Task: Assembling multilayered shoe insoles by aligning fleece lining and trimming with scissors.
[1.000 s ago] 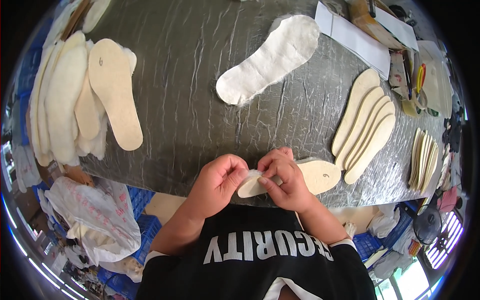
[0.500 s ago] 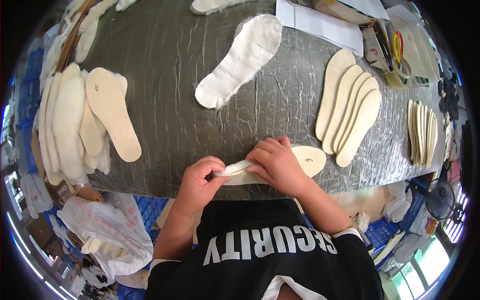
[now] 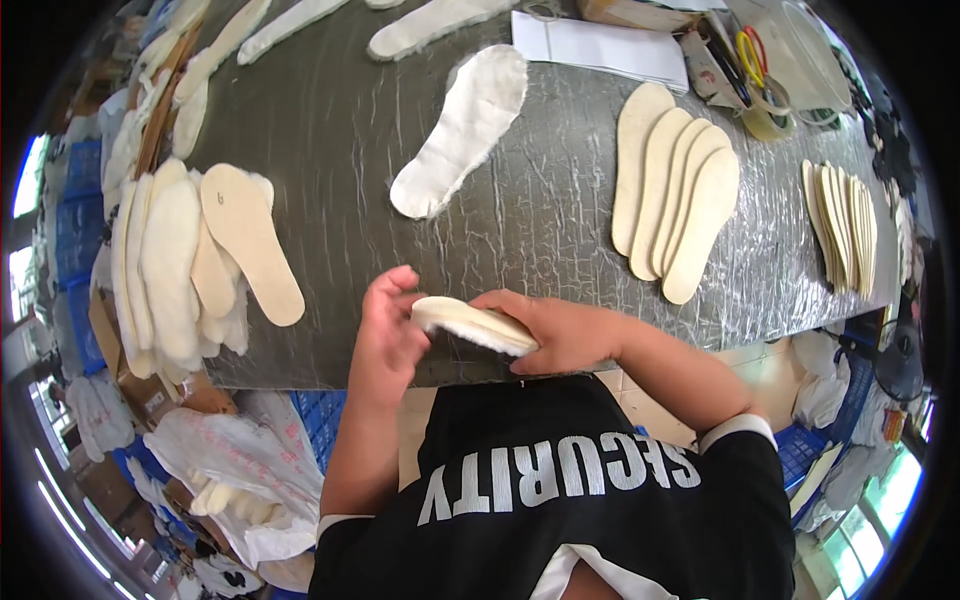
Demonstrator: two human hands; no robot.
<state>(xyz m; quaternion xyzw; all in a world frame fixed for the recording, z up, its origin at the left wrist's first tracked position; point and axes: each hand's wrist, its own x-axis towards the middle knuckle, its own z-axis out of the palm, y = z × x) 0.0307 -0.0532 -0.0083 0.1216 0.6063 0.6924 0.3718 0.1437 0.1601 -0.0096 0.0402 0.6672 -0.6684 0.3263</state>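
In the head view, a cream insole with a fleecy white underside (image 3: 472,325) is being held between both hands just above the near edge of the grey, wrinkled table (image 3: 540,215). Its long axis is running roughly left to right, tilted slightly so that the rounded end at the left hand (image 3: 388,335) is sitting higher than the end under the right hand (image 3: 560,335). The left hand is being curled around the left end, with the fingers closed on it, while the right hand is being laid over the right part, thumb side pressing on the insole's upper edge, so both hands are gripping it; the middle of the insole is being left exposed between the two grips. Further out on the table, a fleecy white insole shape (image 3: 462,130) is lying with its long axis angled from lower left to upper right. To the right, a fanned row of plain cream insoles (image 3: 675,190) is lying overlapped, and another stack (image 3: 840,225) is lying near the right edge. At the left, a heap of mixed insoles (image 3: 195,255) is being spread over the table corner. A clear bag (image 3: 240,460) holding pale pieces is lying below the table.
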